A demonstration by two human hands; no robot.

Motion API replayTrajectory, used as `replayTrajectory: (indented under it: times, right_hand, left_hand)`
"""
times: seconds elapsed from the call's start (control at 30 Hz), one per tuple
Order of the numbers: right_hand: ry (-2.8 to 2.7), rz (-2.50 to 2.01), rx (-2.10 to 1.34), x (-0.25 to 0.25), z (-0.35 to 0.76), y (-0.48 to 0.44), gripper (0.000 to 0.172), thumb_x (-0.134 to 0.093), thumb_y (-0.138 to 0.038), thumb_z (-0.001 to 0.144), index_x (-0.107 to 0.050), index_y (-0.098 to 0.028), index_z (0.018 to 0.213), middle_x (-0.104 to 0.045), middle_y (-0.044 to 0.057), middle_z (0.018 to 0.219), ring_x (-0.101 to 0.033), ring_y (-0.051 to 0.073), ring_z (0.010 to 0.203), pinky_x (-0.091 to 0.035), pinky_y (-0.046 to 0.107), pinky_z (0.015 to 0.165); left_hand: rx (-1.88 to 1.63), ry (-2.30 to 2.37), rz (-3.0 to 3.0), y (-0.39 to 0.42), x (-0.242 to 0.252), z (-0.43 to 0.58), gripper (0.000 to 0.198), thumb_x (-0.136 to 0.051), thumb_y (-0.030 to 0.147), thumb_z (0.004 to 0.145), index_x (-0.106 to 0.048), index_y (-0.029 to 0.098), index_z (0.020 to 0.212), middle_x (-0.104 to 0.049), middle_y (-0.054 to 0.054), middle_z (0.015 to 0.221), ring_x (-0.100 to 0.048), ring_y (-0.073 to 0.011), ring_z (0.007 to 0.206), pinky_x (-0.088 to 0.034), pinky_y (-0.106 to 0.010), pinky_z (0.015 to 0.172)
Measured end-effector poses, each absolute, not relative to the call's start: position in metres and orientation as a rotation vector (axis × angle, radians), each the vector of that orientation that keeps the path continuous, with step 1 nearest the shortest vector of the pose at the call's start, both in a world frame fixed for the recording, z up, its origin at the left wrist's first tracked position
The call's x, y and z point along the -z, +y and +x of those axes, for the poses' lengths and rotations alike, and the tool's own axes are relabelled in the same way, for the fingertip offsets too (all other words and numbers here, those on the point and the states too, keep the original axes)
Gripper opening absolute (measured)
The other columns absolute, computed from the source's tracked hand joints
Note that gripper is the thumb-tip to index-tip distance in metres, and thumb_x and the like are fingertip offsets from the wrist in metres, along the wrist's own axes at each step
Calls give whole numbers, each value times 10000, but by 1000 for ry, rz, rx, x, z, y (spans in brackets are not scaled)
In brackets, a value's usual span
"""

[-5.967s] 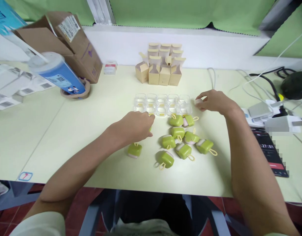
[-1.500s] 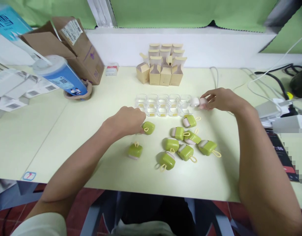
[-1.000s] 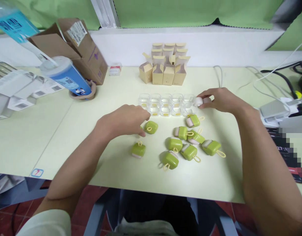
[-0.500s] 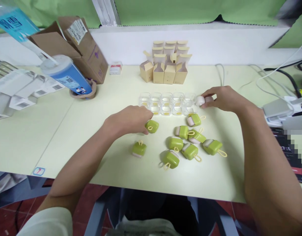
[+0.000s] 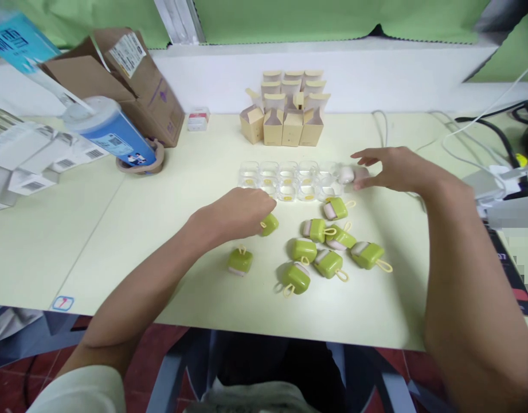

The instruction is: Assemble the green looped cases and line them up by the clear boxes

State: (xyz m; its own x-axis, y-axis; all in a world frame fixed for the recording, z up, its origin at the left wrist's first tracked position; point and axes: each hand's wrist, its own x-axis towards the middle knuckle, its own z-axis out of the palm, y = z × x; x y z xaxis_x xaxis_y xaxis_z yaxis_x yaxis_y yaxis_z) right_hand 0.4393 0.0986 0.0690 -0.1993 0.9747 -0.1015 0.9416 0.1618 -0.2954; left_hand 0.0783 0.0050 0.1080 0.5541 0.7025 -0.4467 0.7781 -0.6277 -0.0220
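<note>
My left hand [image 5: 242, 213] is closed over a small glossy green case [image 5: 269, 225] with a yellow loop; its fingertips are partly hidden. My right hand [image 5: 388, 167] is open, thumb and forefinger apart, beside two small rounded pieces, a white one [image 5: 346, 174] and a pinkish one [image 5: 360, 173]. These lie at the right end of two rows of clear plastic cups [image 5: 286, 191]. Several more green cases with pale undersides and yellow loops lie in front of the cups, among them one [image 5: 367, 255] at the right and one [image 5: 240, 261] at the left.
Small open cardboard boxes [image 5: 293, 127] stand against the wall. To the left are a blue cup [image 5: 121, 143] in a holder, a large brown carton [image 5: 156, 97], a small white box [image 5: 198, 119] and stacked white boxes [image 5: 35, 163]. Cables and a white device [image 5: 491, 186] lie at the right.
My right hand has opened its fingers, leaving the white and pinkish pieces by the cups. My left hand has moved slightly right, over the green case, which has turned.
</note>
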Motion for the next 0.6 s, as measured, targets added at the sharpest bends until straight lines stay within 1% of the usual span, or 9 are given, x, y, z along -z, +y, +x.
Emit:
replayTrajectory:
  times: [0.07,0.13,0.17,0.23,0.3,0.37,0.47,0.53,0.6]
  right_hand:
    - [-2287,-1890,-299,-85,438,90,541,-933,-482,863,-819,-198,1310,-828,210,1246,-756,364,1119,-552,473,949]
    - [-2305,-1852,-231,-101,431,81,380,-873,-554,919,-863,-214,1088,-843,185,1066,-756,339,996,-556,478,891]
    - [-2336,-1845,-261,-106,425,76,378,-847,-613,925,-860,-242,990,-837,154,966,-751,325,917,-565,478,845]
    - [-2419,-1896,-395,-110,408,66,458,-803,-740,899,-832,-285,862,-808,114,827,-727,309,777,-575,480,742]
    - [-2498,-2064,-494,-107,387,58,522,-803,-801,849,-793,-283,786,-786,126,783,-722,327,717,-572,499,675]
    - [-2563,-2241,-506,-100,368,52,552,-808,-802,827,-739,-267,708,-747,147,721,-730,364,701,-561,523,653]
    - [-2627,-2335,-559,-92,352,49,546,-801,-746,854,-682,-257,642,-714,140,663,-737,360,668,-552,518,663]
    - [-2658,-2321,-634,-94,352,49,519,-800,-685,869,-663,-249,623,-732,133,686,-726,324,637,-544,492,656]
    - [-2691,-2299,-666,-101,357,49,444,-812,-614,866,-683,-241,664,-757,127,731,-718,301,642,-528,464,640]
  left_hand:
    - [588,1246,2628,2,-110,77,166,-621,132,979,-713,183,1106,-794,-117,1213,-758,-307,1127,-508,-383,831]
    - [505,1222,2658,0,-112,76,241,-602,129,995,-719,192,1196,-782,-121,1333,-744,-307,1223,-525,-386,908]
    - [460,1202,2671,0,-114,75,271,-595,138,1006,-717,201,1240,-771,-118,1388,-734,-305,1265,-527,-386,940]
    - [388,1163,2681,0,-117,74,305,-589,172,1029,-709,214,1306,-760,-107,1440,-720,-300,1309,-524,-387,979]
    - [328,1141,2680,2,-120,74,292,-590,222,1054,-712,220,1320,-780,-91,1407,-729,-292,1280,-520,-382,978]
    - [221,1141,2694,4,-123,74,256,-578,270,1081,-727,218,1283,-808,-77,1327,-747,-280,1199,-515,-376,948]
    - [-17,1142,2727,7,-124,75,238,-542,296,1102,-754,219,1176,-832,-60,1195,-753,-253,1067,-504,-363,888]
    - [-168,1132,2736,7,-124,77,249,-522,271,1098,-766,221,1093,-834,-48,1103,-747,-235,1000,-492,-353,853]
    - [-314,1102,2737,6,-121,79,261,-513,233,1085,-767,217,1029,-828,-38,1029,-739,-217,956,-480,-342,830]
